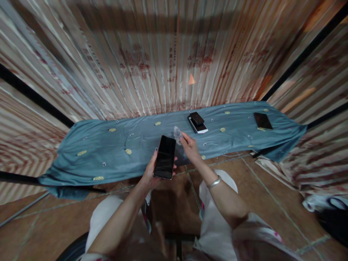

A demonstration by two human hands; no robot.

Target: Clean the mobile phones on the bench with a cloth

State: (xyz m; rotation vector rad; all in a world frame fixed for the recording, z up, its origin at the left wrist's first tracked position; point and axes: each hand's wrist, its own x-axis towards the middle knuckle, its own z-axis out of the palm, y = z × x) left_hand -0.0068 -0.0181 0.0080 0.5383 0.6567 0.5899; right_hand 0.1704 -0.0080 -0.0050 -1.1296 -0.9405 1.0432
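Note:
A black smartphone [164, 157] with a dark screen lies in my left hand [150, 172], whose fingers wrap round its edges. It is tilted up toward me, over the front edge of the cloth-covered bench. Beside its upper right corner, my right hand [190, 145] pinches a thin, pale, translucent piece [177, 135] that looks like crumpled plastic film or tissue; I cannot tell which. The pale piece is close to the phone, and whether they touch is unclear. A silver bangle [214, 182] circles my right wrist.
The bench carries a blue cloth [141, 134] with yellow patterns. Behind my right hand are a white-edged phone [201, 129] and a smaller dark device [197, 118] on top of it. A dark flat tablet-like item [262, 121] lies at the right end. Striped curtains [163, 65] hang behind.

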